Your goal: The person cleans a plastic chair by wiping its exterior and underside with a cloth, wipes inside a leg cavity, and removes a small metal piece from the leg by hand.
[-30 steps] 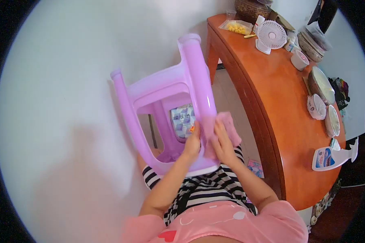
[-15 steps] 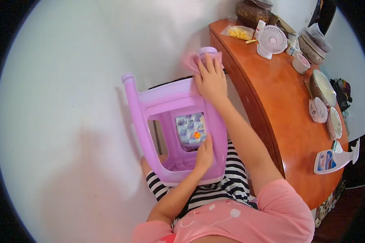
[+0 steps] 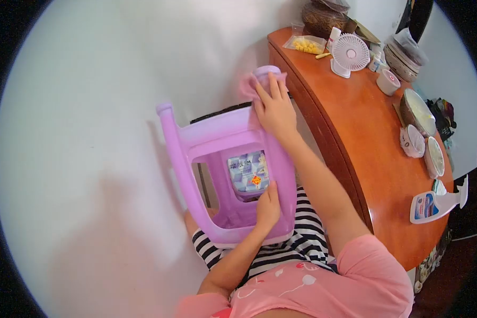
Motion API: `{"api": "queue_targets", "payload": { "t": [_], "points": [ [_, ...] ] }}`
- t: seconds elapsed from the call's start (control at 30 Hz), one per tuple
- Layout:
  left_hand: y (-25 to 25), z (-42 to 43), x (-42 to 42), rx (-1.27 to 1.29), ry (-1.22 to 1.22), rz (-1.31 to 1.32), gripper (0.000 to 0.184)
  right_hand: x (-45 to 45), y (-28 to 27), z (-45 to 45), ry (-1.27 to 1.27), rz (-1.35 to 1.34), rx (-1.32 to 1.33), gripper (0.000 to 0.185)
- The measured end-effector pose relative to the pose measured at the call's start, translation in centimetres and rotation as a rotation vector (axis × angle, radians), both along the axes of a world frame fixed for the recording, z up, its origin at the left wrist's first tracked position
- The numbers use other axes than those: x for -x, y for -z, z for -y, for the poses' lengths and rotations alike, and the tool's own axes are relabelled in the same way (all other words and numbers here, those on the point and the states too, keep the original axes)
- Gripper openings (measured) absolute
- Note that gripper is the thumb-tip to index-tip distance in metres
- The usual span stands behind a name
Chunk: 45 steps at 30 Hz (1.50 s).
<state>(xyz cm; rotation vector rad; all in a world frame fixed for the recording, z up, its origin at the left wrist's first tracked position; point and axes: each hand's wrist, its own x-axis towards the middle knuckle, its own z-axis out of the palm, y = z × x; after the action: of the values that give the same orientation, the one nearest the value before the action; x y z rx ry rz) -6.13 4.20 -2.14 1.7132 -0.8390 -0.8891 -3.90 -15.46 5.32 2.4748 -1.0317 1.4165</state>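
A purple plastic stool (image 3: 184,175) lies tipped over on my lap, its legs pointing away from me. My left hand (image 3: 268,206) grips the inner edge of the stool's right side near the seat. With my right hand (image 3: 276,112) I press a pink cloth (image 3: 248,86) round the end of the upper right leg, fingers bent over it. Through the stool's opening a blue and white patterned package (image 3: 248,172) with an orange mark shows beyond the frame.
On the right, a curved wooden table (image 3: 350,143) holds a white fan (image 3: 350,53), a bag of yellow pieces (image 3: 306,45), a white tub (image 3: 388,82), several bowls and a spray bottle (image 3: 434,205). A white wall (image 3: 79,132) stands at the left.
My right hand and the cloth have gone from the leg's lower part up to its end. The stool has shifted slightly right and towards me. My left hand still grips its side.
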Motion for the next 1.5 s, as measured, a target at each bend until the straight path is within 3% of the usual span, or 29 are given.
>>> {"api": "queue_targets", "payload": {
  "t": [0.17, 0.3, 0.4, 0.5, 0.6, 0.8, 0.9, 0.97, 1.0, 1.07, 1.2, 1.27, 1.3, 1.37, 1.4, 1.47, 1.5],
  "points": [
    [0.6, -0.3, 0.0, 0.011, -0.001, 0.026, 0.058, 4.2, 2.6, -7.3, -0.032, -0.08, -0.155, 0.046],
    [0.8, -0.4, 0.2, -0.038, 0.071, 0.001, 0.059, 2.9, 1.1, -3.8, -0.028, -0.044, -0.177, 0.044],
    [0.4, -0.6, 0.9, -0.003, -0.002, 0.05, 0.06, 0.1, -0.6, 1.1, -0.021, 0.063, -0.035, 0.043],
    [-0.3, -0.6, 0.5, -0.055, -0.001, 0.053, 0.059, -1.7, -1.1, 3.5, 0.068, -0.017, 0.11, 0.043],
    [0.5, -0.5, 0.3, -0.019, -0.013, 0.069, 0.056, -2.8, -2.0, 4.6, 0.063, -0.087, -0.005, 0.043],
    [1.4, -0.3, 0.1, 0.062, 0.005, 0.039, 0.058, -2.4, -2.9, 6.5, -0.023, 0.194, -0.331, 0.061],
    [1.2, -0.3, -0.2, 0.0, 0.013, 0.016, 0.058, -1.2, -2.5, 8.3, -0.245, 0.239, -0.421, 0.063],
    [0.9, -0.5, 0.0, -0.011, 0.006, 0.046, 0.058, 0.5, -2.2, 9.1, -0.476, 0.508, -0.764, 0.057],
    [0.9, -0.6, 0.3, -0.028, 0.002, 0.076, 0.058, 1.2, -1.6, 9.5, -0.479, 0.501, -0.76, 0.057],
    [2.0, -0.5, 0.4, 0.016, 0.025, 0.045, 0.059, 2.2, -0.2, 9.8, -0.526, 0.807, -1.162, 0.048],
    [2.0, -0.6, 0.5, 0.011, 0.044, 0.042, 0.059, 1.8, -0.2, 9.1, -0.514, 0.909, -1.082, 0.041],
    [2.2, -0.7, 0.6, 0.017, 0.054, 0.038, 0.058, 0.4, -1.8, 8.3, -0.539, 0.781, -0.661, 0.036],
    [2.3, -0.8, 0.6, 0.021, 0.067, 0.035, 0.057, -0.3, -2.4, 8.1, -0.537, 0.782, -0.664, 0.036],
    [1.7, -1.0, 0.5, 0.021, 0.066, 0.049, 0.057, -1.4, -3.4, 7.4, -0.127, 0.049, 0.303, 0.031],
    [1.4, -1.1, 0.5, 0.029, 0.062, 0.066, 0.056, -1.6, -3.9, 6.9, -0.125, 0.049, 0.299, 0.031],
    [1.3, -1.0, 0.4, 0.009, 0.054, 0.066, 0.056, -2.0, -5.1, 6.1, -0.007, -0.103, -0.319, 0.029],
    [1.2, -1.0, 0.4, -0.01, 0.047, 0.066, 0.056, -2.0, -4.9, 6.4, -0.01, -0.106, -0.317, 0.029]
  ]
}}
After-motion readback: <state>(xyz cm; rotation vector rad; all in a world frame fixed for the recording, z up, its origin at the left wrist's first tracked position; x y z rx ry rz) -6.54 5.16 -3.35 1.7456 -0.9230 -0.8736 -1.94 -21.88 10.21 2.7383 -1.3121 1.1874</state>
